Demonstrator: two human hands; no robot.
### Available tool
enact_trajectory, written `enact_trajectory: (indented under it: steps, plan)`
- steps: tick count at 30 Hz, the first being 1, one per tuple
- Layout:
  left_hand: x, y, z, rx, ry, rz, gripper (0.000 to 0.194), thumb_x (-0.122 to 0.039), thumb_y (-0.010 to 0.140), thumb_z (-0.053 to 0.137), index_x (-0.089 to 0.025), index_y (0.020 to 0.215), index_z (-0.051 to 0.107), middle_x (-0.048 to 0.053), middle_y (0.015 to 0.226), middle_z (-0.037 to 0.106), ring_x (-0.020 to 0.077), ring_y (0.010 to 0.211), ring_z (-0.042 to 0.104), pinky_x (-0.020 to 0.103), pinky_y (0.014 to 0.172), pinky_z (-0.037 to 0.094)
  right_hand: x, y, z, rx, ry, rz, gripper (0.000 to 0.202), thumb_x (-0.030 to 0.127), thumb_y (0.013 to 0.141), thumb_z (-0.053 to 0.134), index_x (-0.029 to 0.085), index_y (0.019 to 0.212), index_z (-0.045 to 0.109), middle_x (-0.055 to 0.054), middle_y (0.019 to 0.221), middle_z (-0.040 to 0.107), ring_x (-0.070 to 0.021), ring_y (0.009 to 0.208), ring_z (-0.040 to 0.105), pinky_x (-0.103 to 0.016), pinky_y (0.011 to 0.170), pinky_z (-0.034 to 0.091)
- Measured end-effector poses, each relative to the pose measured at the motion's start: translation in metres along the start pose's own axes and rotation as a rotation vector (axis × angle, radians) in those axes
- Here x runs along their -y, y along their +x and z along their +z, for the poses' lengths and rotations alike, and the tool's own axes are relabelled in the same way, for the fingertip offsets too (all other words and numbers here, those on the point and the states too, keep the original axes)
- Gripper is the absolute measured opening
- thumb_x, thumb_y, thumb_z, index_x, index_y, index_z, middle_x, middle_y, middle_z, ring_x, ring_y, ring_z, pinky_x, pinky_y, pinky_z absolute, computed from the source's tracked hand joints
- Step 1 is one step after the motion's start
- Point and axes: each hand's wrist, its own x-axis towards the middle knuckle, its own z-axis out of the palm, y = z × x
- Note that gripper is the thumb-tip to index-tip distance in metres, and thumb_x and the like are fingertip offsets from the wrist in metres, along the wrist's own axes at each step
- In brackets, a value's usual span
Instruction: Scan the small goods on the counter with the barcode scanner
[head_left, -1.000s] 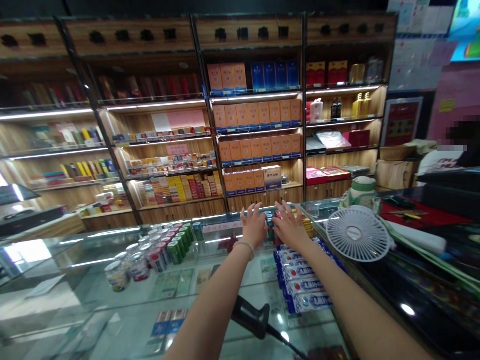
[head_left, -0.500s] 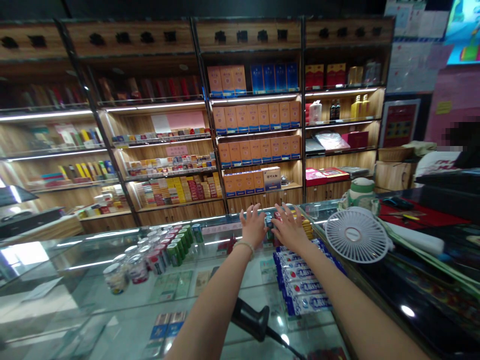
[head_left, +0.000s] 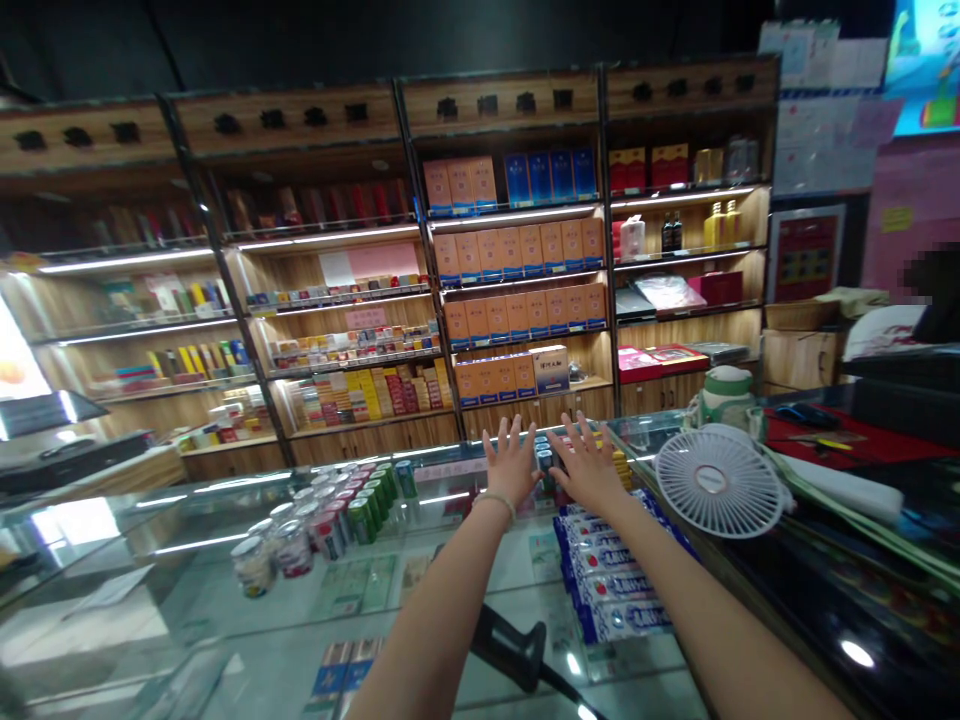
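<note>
One bare left hand (head_left: 511, 472) and bare right hand (head_left: 591, 475), fingers now straighter, apart, gripping nothing visible; blue-and-white oblong plastic packets (head_left: 609, 588) remain unhandled.

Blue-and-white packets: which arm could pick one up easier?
Probably the right: its open right grip appears near the far end of the blue-and-white packets, forearm crossing over them. The left grip, also open, sits farther left.

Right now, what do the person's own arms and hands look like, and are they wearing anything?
The left hand has a thin, pale bracelet around its wrist. The right hand has no bracelet in view. Neither wears a glove, and no sleeves show.
</note>
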Motion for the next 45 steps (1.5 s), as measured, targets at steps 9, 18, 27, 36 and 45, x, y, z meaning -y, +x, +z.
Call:
enact_trajectory:
  steps: [9, 18, 27, 36, 45]
  plan:
    - [0.011, -0.009, -0.007, -0.010, 0.025, -0.032, 0.086, -0.055, 0.079, 0.070, -0.035, 0.154, 0.033, 0.009, 0.165, 0.027, 0.0359, 0.154, 0.013, 0.069, 0.120, 0.008, 0.002, -0.002, 0.001, -0.010, -0.028, 0.011, 0.064, 0.051, 0.090, 0.061, 0.031, 0.148, 0.045, -0.011, 0.163, 0.031, -0.0345, 0.153, 0.011, -0.067, 0.119, 0.003]
    - [0.046, -0.034, -0.042, -0.088, 0.006, -0.085, 0.071, -0.061, 0.089, 0.054, -0.033, 0.152, 0.038, 0.009, 0.165, 0.027, 0.0337, 0.153, 0.018, 0.069, 0.120, 0.010, 0.023, 0.002, -0.014, -0.075, -0.012, -0.065, 0.059, 0.050, 0.094, 0.057, 0.032, 0.148, 0.046, -0.010, 0.162, 0.033, -0.0315, 0.153, 0.015, -0.064, 0.120, 0.001]
    - [0.092, -0.071, -0.070, -0.107, 0.059, -0.150, 0.063, -0.049, 0.091, 0.056, -0.034, 0.150, 0.041, 0.008, 0.164, 0.030, 0.0343, 0.152, 0.020, 0.068, 0.120, 0.011, 0.054, 0.000, -0.028, -0.062, 0.025, -0.173, 0.057, 0.047, 0.095, 0.055, 0.031, 0.149, 0.045, -0.009, 0.161, 0.035, -0.0310, 0.152, 0.020, -0.062, 0.121, 0.000]
    - [0.139, -0.072, -0.085, -0.185, 0.105, -0.203, 0.067, -0.055, 0.090, 0.056, -0.033, 0.151, 0.041, 0.010, 0.163, 0.030, 0.0347, 0.151, 0.021, 0.067, 0.120, 0.008, 0.073, -0.001, -0.028, -0.094, 0.018, -0.164, 0.053, 0.047, 0.096, 0.053, 0.032, 0.146, 0.049, -0.008, 0.159, 0.039, -0.0300, 0.151, 0.023, -0.059, 0.122, 0.001]
    - [0.190, -0.065, -0.109, -0.216, 0.131, -0.287, 0.064, -0.046, 0.089, 0.062, -0.033, 0.149, 0.044, 0.011, 0.162, 0.032, 0.0355, 0.150, 0.022, 0.066, 0.120, 0.009, 0.089, 0.024, -0.027, -0.105, 0.033, -0.128, 0.052, 0.050, 0.098, 0.047, 0.030, 0.147, 0.048, -0.010, 0.157, 0.043, -0.0285, 0.147, 0.029, -0.055, 0.122, 0.004]
